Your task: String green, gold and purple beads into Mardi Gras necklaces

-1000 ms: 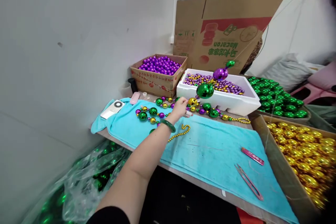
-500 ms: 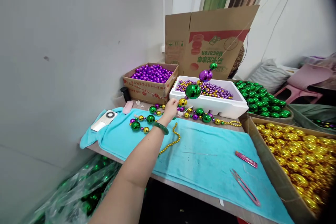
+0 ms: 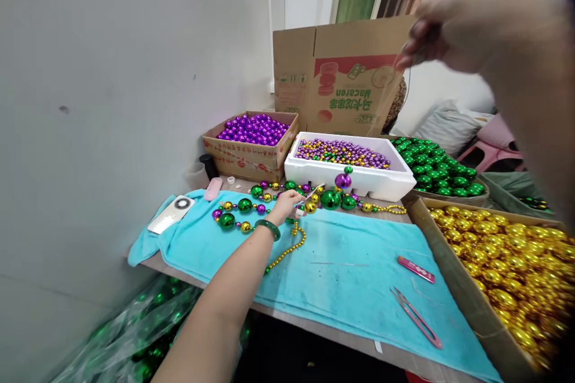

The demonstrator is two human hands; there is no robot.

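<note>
My left hand (image 3: 286,206), with a green bangle on its wrist, is closed over the turquoise towel at one end of a bead strand (image 3: 331,199). Big green, purple and gold balls of that strand lie just right of its fingers, low against the white foam box. Up at the right, my right hand (image 3: 453,27) is raised close to the camera and somewhat blurred. Its fingers are pinched on a thin clear thread (image 3: 396,61) that runs down toward the beads. More strand loops round to the left of my left hand, and a gold bead tail (image 3: 291,248) curves below it.
Behind stand a box of purple beads (image 3: 251,156) and a white foam box (image 3: 350,179) of small mixed beads. Green beads (image 3: 435,167) and a carton of gold beads (image 3: 498,269) are on the right. Thread snips (image 3: 415,317), a pink packet (image 3: 415,269) and a phone (image 3: 171,215) lie on the towel (image 3: 350,299).
My right hand has come into view at the upper right, holding the thread. The raised beads have dropped toward the table, and my left hand has moved slightly lower.
</note>
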